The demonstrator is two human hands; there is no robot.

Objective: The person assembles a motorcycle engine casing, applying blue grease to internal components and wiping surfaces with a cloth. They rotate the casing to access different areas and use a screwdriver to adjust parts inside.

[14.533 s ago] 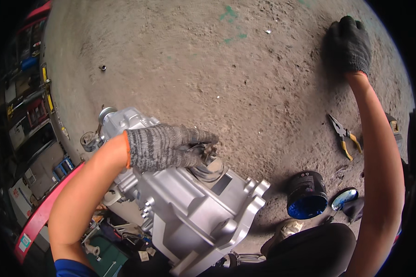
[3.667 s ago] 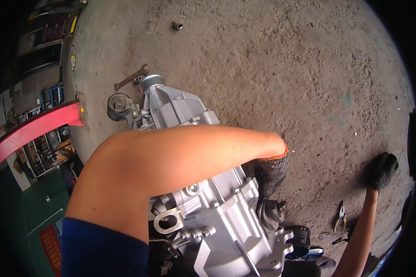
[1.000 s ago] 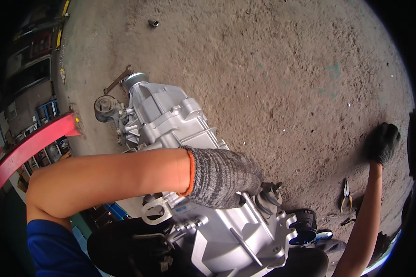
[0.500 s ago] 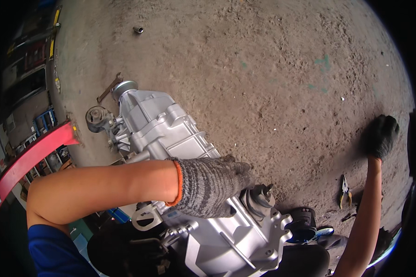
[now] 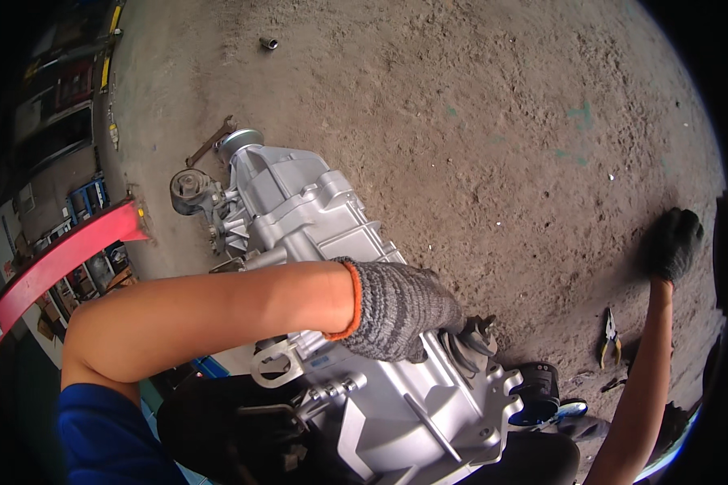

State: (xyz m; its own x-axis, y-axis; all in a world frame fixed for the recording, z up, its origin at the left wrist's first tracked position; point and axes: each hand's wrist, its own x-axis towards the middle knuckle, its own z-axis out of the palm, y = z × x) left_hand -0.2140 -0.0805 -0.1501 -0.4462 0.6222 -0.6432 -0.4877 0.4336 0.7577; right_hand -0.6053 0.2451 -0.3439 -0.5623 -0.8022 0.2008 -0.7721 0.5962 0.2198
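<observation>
A silver-grey metal gearbox lies lengthwise on the floor in front of me. My left hand, in a grey knit glove with an orange cuff, lies across its middle, fingers bent over the right-hand side. The fingertips are partly hidden beside a dark rubber mount. Another dark round mount sticks out from the gearbox's far left side. Away to the right, my gloved right hand is low over the dirty floor with its fingers curled; whatever they may hold is hidden.
Pliers with yellow-and-black handles lie below my right hand. An open-end wrench rests by the gearbox's far end, and a socket farther off. A black round container stands at the near right. A red beam juts in from the left.
The view has shifted, so the gearbox and floor items appear farther right. My left hand stays on the gearbox, its fingers more bent over the side. My right hand has hardly moved.
</observation>
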